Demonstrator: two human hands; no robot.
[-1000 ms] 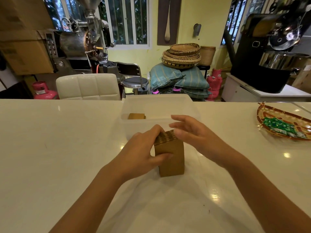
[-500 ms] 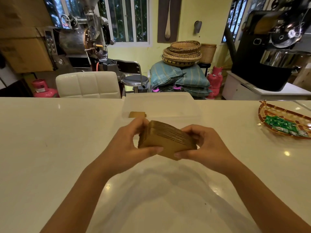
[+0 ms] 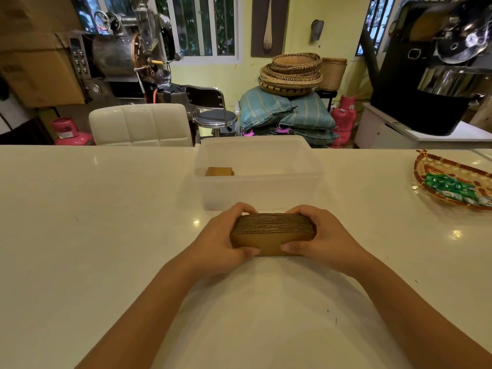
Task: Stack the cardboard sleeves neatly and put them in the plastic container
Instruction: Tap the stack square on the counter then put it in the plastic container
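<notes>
A stack of brown cardboard sleeves [image 3: 271, 233] lies sideways on the white table, its corrugated edges facing up. My left hand [image 3: 221, 241] grips its left end and my right hand [image 3: 322, 238] grips its right end, thumbs on the near face. Just beyond the stack stands a translucent plastic container [image 3: 255, 193], open on top. Inside it, at the left, lies another small brown stack of sleeves [image 3: 219, 171].
A woven tray [image 3: 436, 171] with green packets sits at the right of the white table [image 3: 93, 235]. Behind the table's far edge are a white padded chair [image 3: 138, 125], a stool, sacks, baskets and roasting machines.
The stack stood upright in my left hand, then both hands turned it sideways and set it flat, long edge down, in front of the container.
</notes>
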